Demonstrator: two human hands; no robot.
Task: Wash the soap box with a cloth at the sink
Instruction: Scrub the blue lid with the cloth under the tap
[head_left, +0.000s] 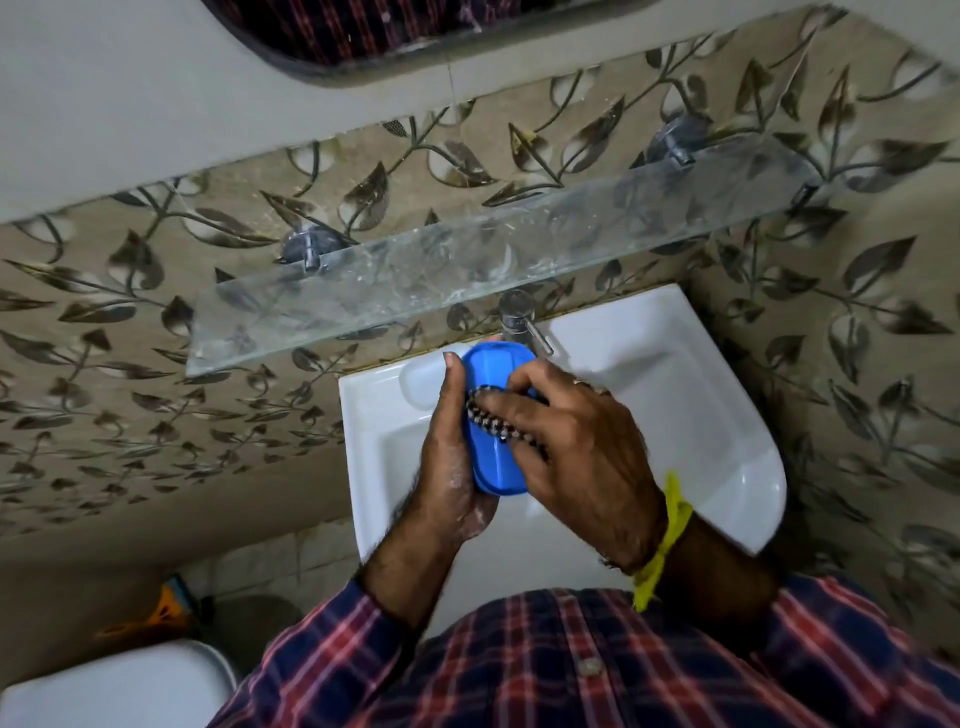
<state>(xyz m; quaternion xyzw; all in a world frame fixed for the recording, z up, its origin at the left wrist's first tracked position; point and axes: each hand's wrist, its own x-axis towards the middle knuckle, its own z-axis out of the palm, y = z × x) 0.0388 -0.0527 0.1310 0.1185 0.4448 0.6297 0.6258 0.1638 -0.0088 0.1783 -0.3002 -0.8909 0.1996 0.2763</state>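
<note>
A blue soap box (496, 371) is held upright over the white sink (675, 395), just below the tap. My left hand (449, 467) grips it from the left side, thumb on its upper edge, with soap foam on the palm. My right hand (576, 452) presses a dark patterned cloth (480, 413) against the box's face. Most of the cloth is hidden under my right fingers.
A chrome tap (519, 317) stands at the sink's back edge. A glass shelf (467, 270) juts out from the leaf-patterned tiled wall above it. A white toilet lid (114, 686) lies at the lower left, with an orange object (161, 608) on the floor.
</note>
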